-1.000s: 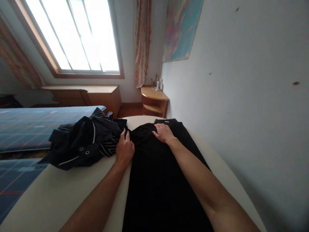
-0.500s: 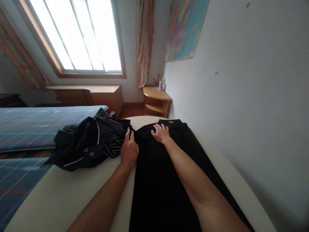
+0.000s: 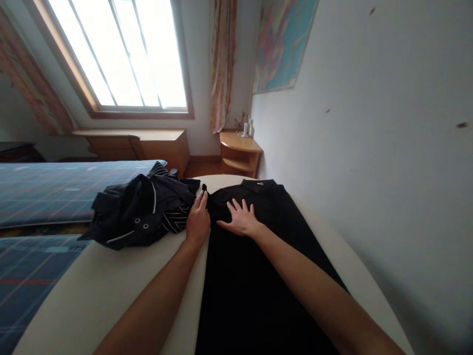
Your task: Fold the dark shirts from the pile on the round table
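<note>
A black garment (image 3: 254, 276) lies spread flat along a cream-white surface (image 3: 96, 291). My right hand (image 3: 241, 219) rests flat on its upper part, fingers spread apart. At the garment's left edge lies my left hand (image 3: 198, 219), fingers stretched out and pressed against the cloth, with a small fold of black fabric at its fingertips. Just left of that hand sits a crumpled heap of dark clothes (image 3: 142, 212) with white piping, stripes and metal eyelets.
A bed with a blue plaid cover (image 3: 48, 192) runs along the left. Behind it stand a wooden desk (image 3: 148, 143) under a bright window (image 3: 121, 54) and a small wooden corner shelf (image 3: 238, 153). A plain wall (image 3: 369, 123) closes in on the right.
My right hand slid back toward me over the black garment and its fingers spread wider. The left hand's fingers went from curled on the edge to stretched flat.
</note>
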Action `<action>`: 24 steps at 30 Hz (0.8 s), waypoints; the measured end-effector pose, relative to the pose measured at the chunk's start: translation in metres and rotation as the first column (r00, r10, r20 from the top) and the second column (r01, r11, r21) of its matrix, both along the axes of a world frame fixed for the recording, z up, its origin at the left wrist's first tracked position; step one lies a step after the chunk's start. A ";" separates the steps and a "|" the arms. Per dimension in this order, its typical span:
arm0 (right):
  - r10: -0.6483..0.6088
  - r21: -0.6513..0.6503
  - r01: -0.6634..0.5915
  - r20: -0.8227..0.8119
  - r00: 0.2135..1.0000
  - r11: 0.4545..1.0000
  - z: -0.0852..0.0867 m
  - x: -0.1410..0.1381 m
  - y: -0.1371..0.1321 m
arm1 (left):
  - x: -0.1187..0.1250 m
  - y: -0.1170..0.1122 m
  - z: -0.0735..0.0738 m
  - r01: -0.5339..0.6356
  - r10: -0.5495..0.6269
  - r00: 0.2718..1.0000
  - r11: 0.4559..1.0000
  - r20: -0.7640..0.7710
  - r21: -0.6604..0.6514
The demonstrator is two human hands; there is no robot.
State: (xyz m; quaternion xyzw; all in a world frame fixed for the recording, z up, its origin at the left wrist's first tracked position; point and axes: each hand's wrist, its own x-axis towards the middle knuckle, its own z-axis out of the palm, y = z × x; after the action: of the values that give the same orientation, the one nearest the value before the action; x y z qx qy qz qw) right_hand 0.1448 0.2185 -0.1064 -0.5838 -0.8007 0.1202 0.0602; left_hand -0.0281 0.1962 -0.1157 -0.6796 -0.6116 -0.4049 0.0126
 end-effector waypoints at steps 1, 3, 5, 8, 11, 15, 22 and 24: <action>-0.003 0.027 0.003 -0.012 1.000 1.000 -0.003 -0.001 -0.003 | -0.001 0.001 0.000 0.025 -0.026 0.999 0.999 0.026 0.029; 0.003 0.084 0.001 -0.046 0.999 0.997 -0.008 -0.002 -0.008 | -0.004 0.004 0.001 0.051 -0.056 0.996 0.996 0.067 0.073; 0.021 0.122 -0.010 -0.091 0.996 0.992 -0.010 -0.002 -0.009 | -0.005 0.005 0.001 0.054 -0.063 0.994 0.994 0.094 0.096; 0.004 0.170 0.037 -0.235 0.972 0.985 -0.007 0.001 -0.006 | -0.003 0.005 0.003 0.070 -0.083 0.991 0.991 0.108 0.117; -0.091 0.131 0.166 -0.449 0.889 0.977 -0.001 0.008 0.001 | 0.002 0.002 0.004 0.116 -0.128 0.988 0.986 0.091 0.121; -0.214 0.056 0.324 -0.643 0.735 0.944 0.003 0.023 0.011 | 0.012 -0.007 0.004 0.256 -0.257 0.966 0.965 0.011 0.052; -0.308 0.013 0.410 -0.639 0.705 0.912 -0.002 0.038 0.019 | 0.012 -0.016 0.000 0.543 -0.544 0.835 0.839 -0.077 -0.043; -0.309 0.024 0.398 -0.587 0.748 0.917 -0.002 0.038 0.018 | 0.010 -0.019 0.002 0.551 -0.555 0.829 0.832 -0.073 -0.062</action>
State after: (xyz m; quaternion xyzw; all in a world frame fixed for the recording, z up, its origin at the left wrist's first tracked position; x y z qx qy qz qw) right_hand 0.1830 0.2360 -0.1082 -0.6556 -0.6263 0.2162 0.3623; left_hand -0.0179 0.1774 -0.1142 -0.8446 -0.3953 -0.3493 -0.0912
